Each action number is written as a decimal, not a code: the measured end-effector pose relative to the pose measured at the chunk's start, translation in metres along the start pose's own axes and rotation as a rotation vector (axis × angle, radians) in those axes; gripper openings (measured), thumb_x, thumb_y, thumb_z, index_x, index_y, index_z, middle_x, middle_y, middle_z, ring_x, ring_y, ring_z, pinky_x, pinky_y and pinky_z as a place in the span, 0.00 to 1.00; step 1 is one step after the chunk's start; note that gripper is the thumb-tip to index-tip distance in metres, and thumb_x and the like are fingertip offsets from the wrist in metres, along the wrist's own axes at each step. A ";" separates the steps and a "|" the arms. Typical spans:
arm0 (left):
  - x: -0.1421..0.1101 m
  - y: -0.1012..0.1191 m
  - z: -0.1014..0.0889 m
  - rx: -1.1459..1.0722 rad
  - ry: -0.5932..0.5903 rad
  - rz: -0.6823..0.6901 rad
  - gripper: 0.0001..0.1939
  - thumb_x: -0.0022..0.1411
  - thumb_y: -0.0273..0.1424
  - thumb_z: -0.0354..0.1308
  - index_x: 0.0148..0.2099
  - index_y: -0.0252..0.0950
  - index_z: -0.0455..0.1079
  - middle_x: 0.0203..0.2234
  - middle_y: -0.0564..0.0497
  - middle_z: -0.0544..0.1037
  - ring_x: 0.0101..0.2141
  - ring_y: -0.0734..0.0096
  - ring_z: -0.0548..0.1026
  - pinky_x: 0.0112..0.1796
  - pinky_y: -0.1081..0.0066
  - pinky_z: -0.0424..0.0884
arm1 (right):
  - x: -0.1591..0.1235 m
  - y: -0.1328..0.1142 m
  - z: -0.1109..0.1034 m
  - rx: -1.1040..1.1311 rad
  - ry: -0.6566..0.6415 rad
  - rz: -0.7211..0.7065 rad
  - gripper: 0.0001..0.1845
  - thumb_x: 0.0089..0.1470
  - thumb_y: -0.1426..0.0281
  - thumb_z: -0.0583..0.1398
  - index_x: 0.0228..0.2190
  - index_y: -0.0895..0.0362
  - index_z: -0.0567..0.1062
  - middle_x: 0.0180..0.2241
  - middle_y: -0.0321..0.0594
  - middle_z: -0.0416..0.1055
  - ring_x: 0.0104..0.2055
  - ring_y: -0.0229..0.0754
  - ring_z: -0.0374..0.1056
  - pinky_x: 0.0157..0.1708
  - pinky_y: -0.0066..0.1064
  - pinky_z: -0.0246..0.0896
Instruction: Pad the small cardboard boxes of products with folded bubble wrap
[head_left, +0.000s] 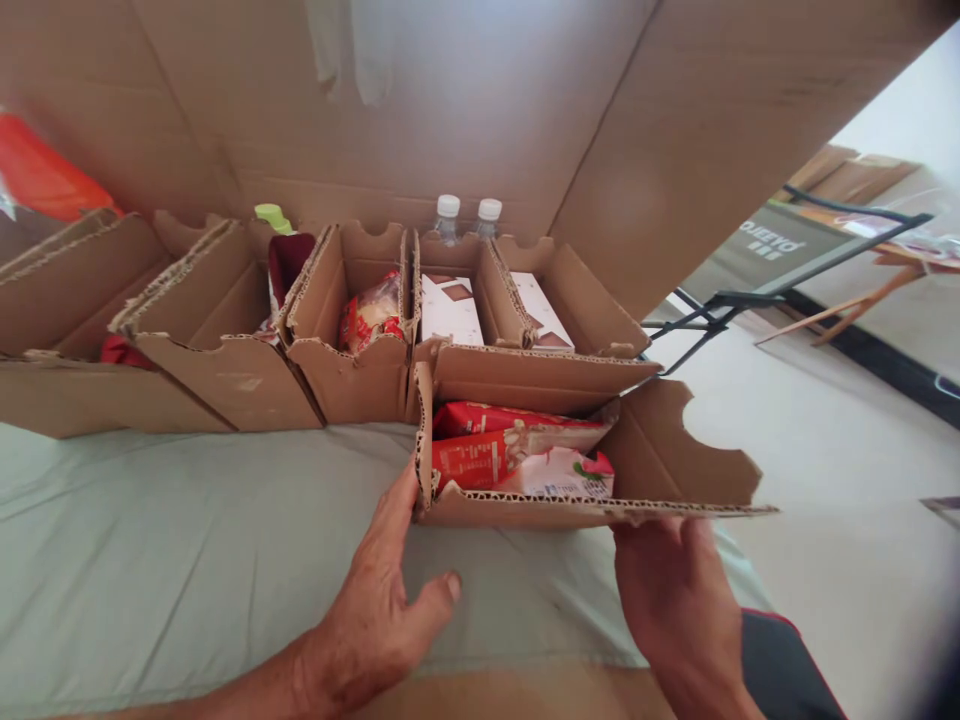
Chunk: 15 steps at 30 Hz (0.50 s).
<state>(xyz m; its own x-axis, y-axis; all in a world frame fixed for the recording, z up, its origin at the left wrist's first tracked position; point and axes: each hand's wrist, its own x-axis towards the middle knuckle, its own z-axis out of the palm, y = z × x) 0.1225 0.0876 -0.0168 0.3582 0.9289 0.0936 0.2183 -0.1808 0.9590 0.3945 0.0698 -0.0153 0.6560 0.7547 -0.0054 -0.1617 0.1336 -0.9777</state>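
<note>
The left hand [382, 590] lies with fingers spread against the left wall of a cardboard tray [525, 505], thumb free. The right hand [675, 590] holds the tray's front edge from under, fingers bent around it. The tray stands near the front right corner of the cloth-covered table [187, 540] and holds red snack packets [510, 455], before a row of other cardboard boxes [345, 340]

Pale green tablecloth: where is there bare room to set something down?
The pale green tablecloth is bare left of the left hand, in front of the row of open brown cardboard boxes. Crowded: the front cardboard box of red cartons, between both hands.
</note>
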 end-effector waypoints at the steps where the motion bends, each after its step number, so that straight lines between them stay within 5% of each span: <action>1: 0.002 0.000 0.000 -0.002 -0.004 -0.009 0.49 0.59 0.28 0.58 0.77 0.43 0.40 0.73 0.43 0.53 0.69 0.40 0.58 0.66 0.39 0.56 | 0.001 -0.002 0.005 0.022 -0.013 -0.009 0.23 0.62 0.52 0.57 0.55 0.46 0.75 0.57 0.36 0.74 0.62 0.47 0.67 0.64 0.44 0.61; 8: 0.007 -0.006 -0.002 -0.045 -0.003 -0.039 0.49 0.59 0.28 0.59 0.77 0.41 0.40 0.73 0.41 0.54 0.69 0.42 0.58 0.67 0.39 0.52 | -0.002 -0.007 0.017 0.085 -0.134 -0.016 0.27 0.62 0.46 0.58 0.53 0.48 0.78 0.60 0.40 0.72 0.66 0.50 0.62 0.70 0.49 0.51; 15: 0.012 -0.009 -0.005 -0.119 0.006 -0.042 0.48 0.57 0.28 0.59 0.76 0.40 0.42 0.73 0.41 0.54 0.70 0.45 0.55 0.68 0.41 0.51 | 0.003 -0.005 0.026 0.028 -0.215 -0.029 0.20 0.57 0.51 0.64 0.47 0.47 0.80 0.55 0.36 0.75 0.64 0.46 0.65 0.67 0.41 0.58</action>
<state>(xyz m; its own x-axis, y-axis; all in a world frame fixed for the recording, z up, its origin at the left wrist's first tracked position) 0.1203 0.1022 -0.0227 0.3459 0.9367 0.0541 0.1236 -0.1027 0.9870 0.3782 0.0881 -0.0052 0.4890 0.8694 0.0701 -0.1675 0.1725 -0.9707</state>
